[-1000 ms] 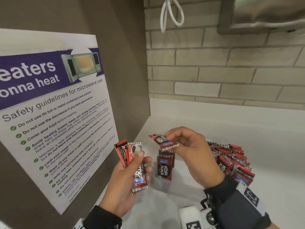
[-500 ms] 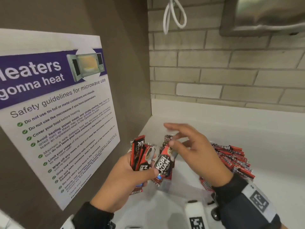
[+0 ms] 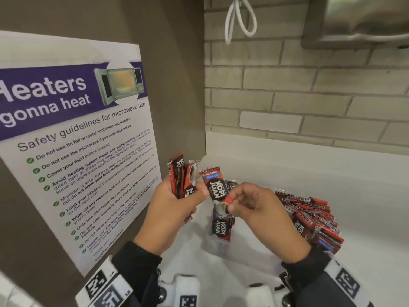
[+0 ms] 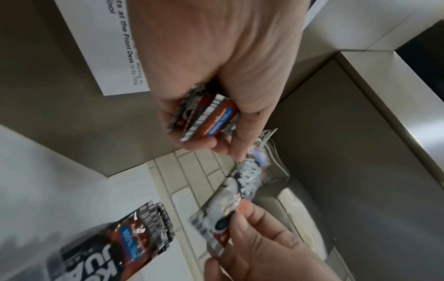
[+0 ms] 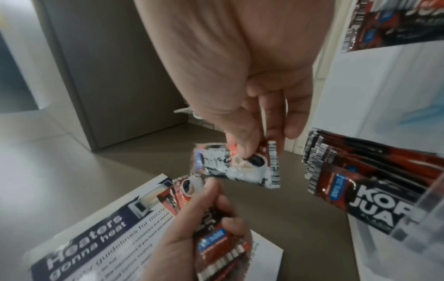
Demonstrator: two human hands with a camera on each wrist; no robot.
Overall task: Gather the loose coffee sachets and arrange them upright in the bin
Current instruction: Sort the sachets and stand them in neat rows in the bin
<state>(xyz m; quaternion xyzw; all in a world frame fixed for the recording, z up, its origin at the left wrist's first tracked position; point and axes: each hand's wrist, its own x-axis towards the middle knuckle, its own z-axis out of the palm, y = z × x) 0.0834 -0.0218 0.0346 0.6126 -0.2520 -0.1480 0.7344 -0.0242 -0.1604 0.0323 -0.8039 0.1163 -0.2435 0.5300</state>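
Observation:
My left hand grips a small upright bunch of red and black coffee sachets, also seen end-on in the left wrist view as the bunch. My right hand pinches one more sachet by its lower end and holds it upright beside the bunch; it shows in the right wrist view as the sachet. Below the hands a clear bin holds a few upright sachets. A loose pile of sachets lies on the white counter to the right.
A brown side panel with a microwave safety poster stands close on the left. A brick wall rises behind the white counter. A white cord loop and a metal fixture hang above.
The right hand has turned its sachet upright and brought it left against the left hand's bunch. The left hand has risen a little with its bunch.

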